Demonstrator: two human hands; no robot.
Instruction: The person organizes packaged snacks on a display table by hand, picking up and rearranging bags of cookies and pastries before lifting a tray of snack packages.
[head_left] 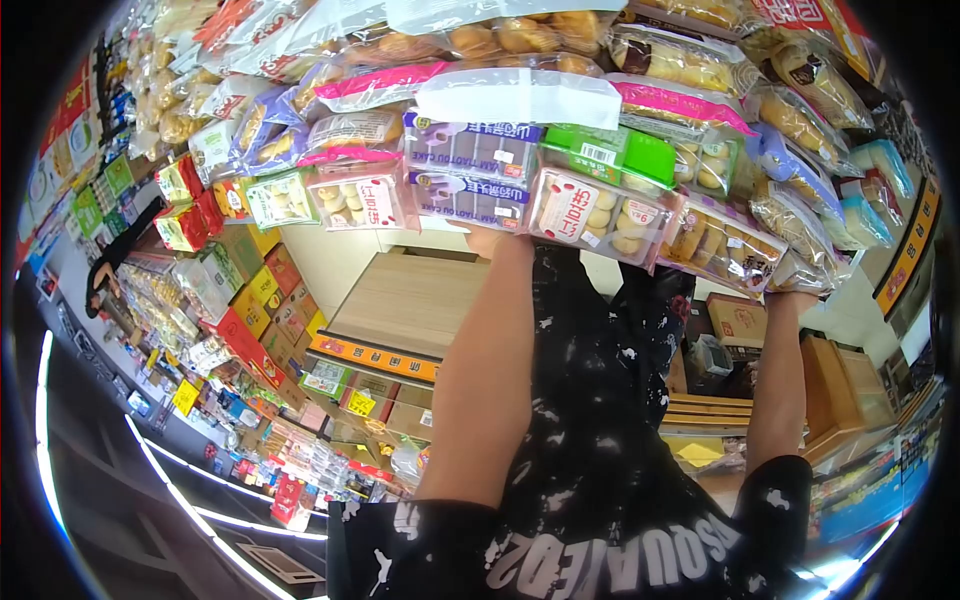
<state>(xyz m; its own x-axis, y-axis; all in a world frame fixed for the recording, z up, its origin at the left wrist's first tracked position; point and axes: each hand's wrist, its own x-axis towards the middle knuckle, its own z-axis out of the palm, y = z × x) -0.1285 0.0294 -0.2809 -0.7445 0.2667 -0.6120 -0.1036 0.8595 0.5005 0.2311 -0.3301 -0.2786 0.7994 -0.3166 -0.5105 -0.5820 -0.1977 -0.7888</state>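
Note:
My left hand (490, 241) is at the lower edge of two stacked purple yam cake boxes (466, 200), and its fingers are hidden by them. A clear box of round pastries with a red-lettered label (588, 216) sits just right of it. On the right, my right hand (793, 300) reaches under the end of the row, below a clear-wrapped packet (800, 275); its fingers are covered too. Beside that packet lies a purple-edged pack of sliced pastries (718, 242). A green-lidded pastry box (610, 155) rests behind the front row.
More bagged breads (530, 38) pile up behind the front packages. Below and left stands a wooden-topped counter (405, 300) with an orange sign strip (375, 358). Cartons (270, 310) line the left; a brown wooden cabinet (840, 395) is at right.

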